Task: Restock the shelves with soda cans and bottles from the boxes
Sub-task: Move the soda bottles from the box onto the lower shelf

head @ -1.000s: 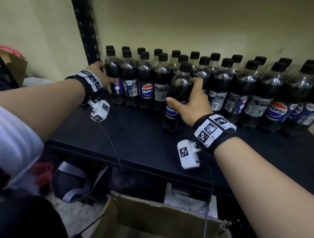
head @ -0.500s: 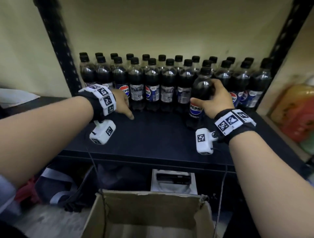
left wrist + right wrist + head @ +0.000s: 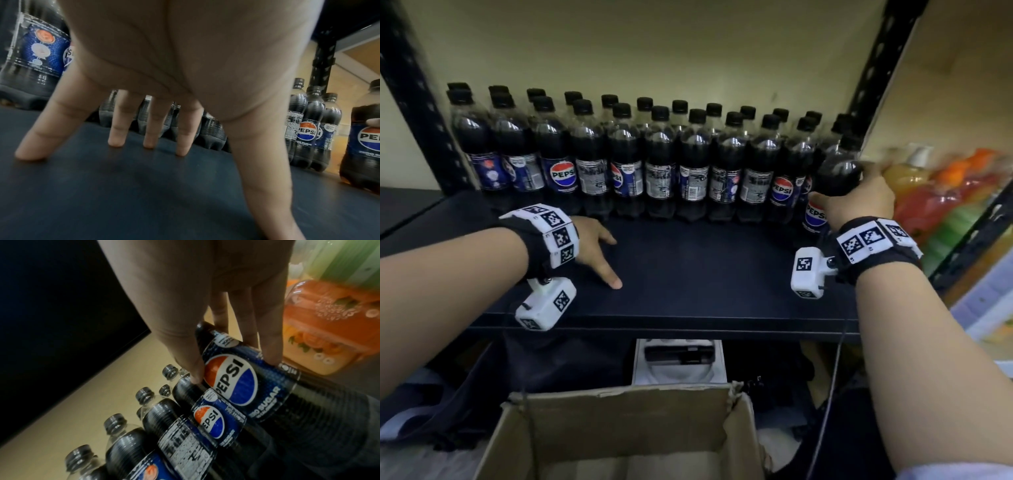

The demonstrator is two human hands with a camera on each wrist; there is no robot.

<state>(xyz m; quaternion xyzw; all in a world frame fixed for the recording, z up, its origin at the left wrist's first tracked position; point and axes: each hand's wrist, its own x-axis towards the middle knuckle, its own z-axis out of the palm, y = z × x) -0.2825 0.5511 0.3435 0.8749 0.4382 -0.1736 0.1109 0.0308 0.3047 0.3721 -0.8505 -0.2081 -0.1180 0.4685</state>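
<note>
Two rows of dark Pepsi bottles [image 3: 626, 164] stand along the back of the black shelf [image 3: 688, 274]. My right hand [image 3: 859, 198] grips one more Pepsi bottle [image 3: 835, 178] at the right end of the front row, thumb and fingers round its label [image 3: 232, 379], base on or just above the shelf. My left hand [image 3: 595, 250] rests on the bare shelf in front of the rows, its spread fingertips [image 3: 115, 142] touching the surface and holding nothing. An open cardboard box [image 3: 619, 431] sits below the shelf front.
A black upright post [image 3: 873, 68] stands just behind the held bottle. Orange and green bottles [image 3: 941, 192] fill the neighbouring bay to the right. A white tray with a dark device [image 3: 678, 359] lies under the shelf. Another post [image 3: 414, 102] stands at the left.
My right hand has carried its bottle rightwards along the row to the right end. My left hand has left the leftmost bottles and come down onto the shelf.
</note>
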